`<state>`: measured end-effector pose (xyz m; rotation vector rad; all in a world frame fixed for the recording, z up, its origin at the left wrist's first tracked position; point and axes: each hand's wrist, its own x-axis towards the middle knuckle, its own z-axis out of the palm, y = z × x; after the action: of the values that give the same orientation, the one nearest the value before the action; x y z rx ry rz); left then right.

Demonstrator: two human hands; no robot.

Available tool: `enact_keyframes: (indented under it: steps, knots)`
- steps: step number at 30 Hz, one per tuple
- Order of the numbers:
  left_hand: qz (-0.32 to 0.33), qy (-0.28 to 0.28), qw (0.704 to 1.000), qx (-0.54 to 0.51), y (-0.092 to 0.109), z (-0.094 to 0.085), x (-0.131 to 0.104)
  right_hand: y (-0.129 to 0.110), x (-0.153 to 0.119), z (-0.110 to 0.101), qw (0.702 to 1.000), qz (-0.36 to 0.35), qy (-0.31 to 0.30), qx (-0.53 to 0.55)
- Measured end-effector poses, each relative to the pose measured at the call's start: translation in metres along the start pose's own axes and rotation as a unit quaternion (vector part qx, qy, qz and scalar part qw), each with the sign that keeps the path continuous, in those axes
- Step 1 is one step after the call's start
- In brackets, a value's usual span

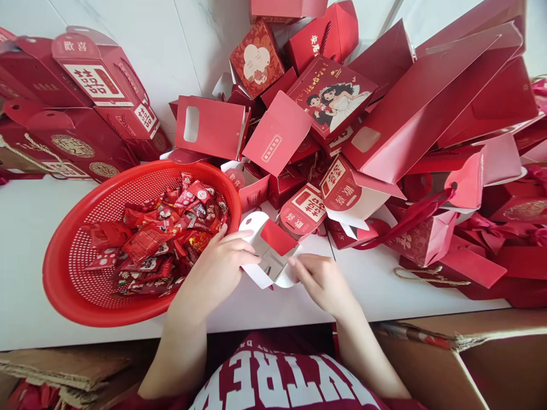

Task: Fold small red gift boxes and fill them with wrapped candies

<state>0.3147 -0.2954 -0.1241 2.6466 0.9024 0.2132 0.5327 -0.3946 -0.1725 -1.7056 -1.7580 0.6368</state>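
Observation:
In the head view a small gift box point(261, 274) stands at the table's front, its top open and its white inner flaps spread. My left hand point(222, 265) grips the box's left flap, fingers bent over it. On the opposite side my right hand point(321, 280) pinches the right flap between thumb and fingers. Just left of my left hand is a red plastic basket point(64, 250) with red-wrapped candies point(147, 242) heaped in it. The bottom of the box's inside is partly visible, with some grey shapes I cannot make out.
Red gift boxes point(213, 128) lie piled behind and to the right, some with ribbons or rope handles. More boxes point(96, 82) are stacked at the back left, against the tiled wall point(141, 34). Cardboard cartons point(504, 353) stand below the white table's point(25, 228) front edge.

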Motion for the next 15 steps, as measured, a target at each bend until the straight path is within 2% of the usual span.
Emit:
enact_keyframes:
  steps: [2,3,7,11,15]
  knots:
    - [-0.004,-0.003,1.0,-0.001,0.0,0.0,0.0,-0.011,0.011,-0.003,0.991,0.059,0.034,-0.118]
    - [-0.005,-0.003,1.0,-0.004,0.001,0.0,0.0,-0.016,0.017,-0.005,0.981,0.067,0.048,-0.175]
    - [-0.008,-0.003,1.0,-0.006,0.001,-0.001,-0.001,-0.033,0.034,-0.008,0.946,0.022,0.068,-0.315]
    - [0.006,0.009,1.0,0.013,0.005,-0.002,-0.002,-0.036,0.037,-0.003,0.933,0.005,0.05,-0.356]
    - [0.027,0.064,0.996,0.055,0.009,-0.003,-0.002,-0.035,0.038,0.002,0.939,-0.001,0.064,-0.338]
